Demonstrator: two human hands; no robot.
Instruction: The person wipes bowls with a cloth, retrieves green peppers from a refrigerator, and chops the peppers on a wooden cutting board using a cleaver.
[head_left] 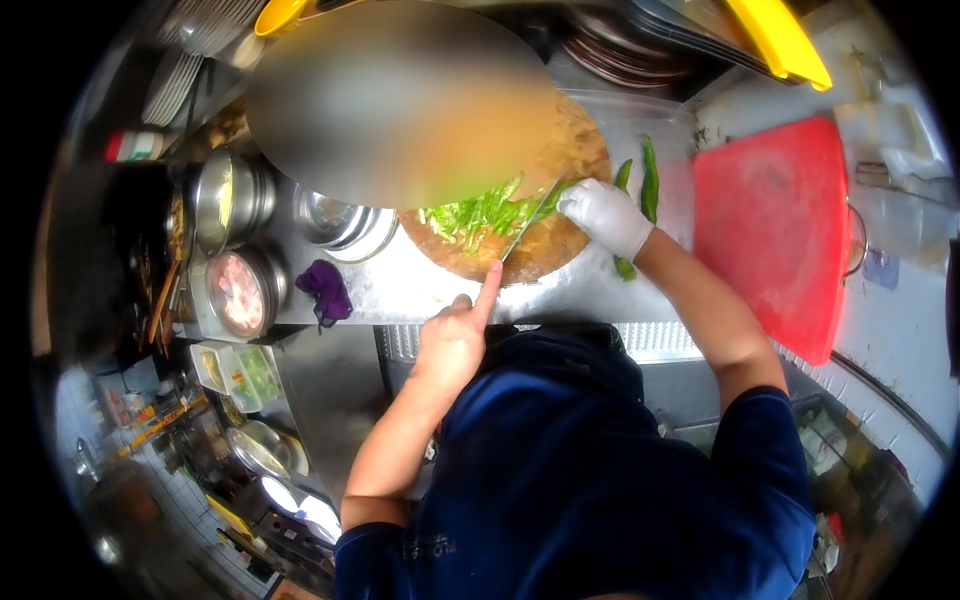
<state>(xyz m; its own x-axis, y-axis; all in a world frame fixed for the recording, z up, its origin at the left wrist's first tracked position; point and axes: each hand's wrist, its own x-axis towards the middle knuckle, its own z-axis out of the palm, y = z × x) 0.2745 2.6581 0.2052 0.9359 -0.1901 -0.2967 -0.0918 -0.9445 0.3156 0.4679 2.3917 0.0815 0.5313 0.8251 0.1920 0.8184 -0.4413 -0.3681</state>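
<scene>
My bare left hand [452, 335] is closed round a knife [528, 222], with the index finger stretched along it; the handle is hidden in the hand. The blade lies slanted over a round wooden board [545, 255]. On my right hand [605, 215] is a white glove, its fingers curled at the board's right side and pressed on a green pepper [566, 188], mostly hidden by the glove. Chopped green pieces [470, 222] lie to the left of the blade. Whole green peppers [650, 180] rest on the metal counter beyond my right hand.
Metal bowls [265, 205], one holding pinkish pieces [238, 290], stand at the left. Near them are a round metal container [365, 235] and a purple cloth [324, 292]. A red board [770, 235] is at the right. A blurred oval hides the area behind the wooden board.
</scene>
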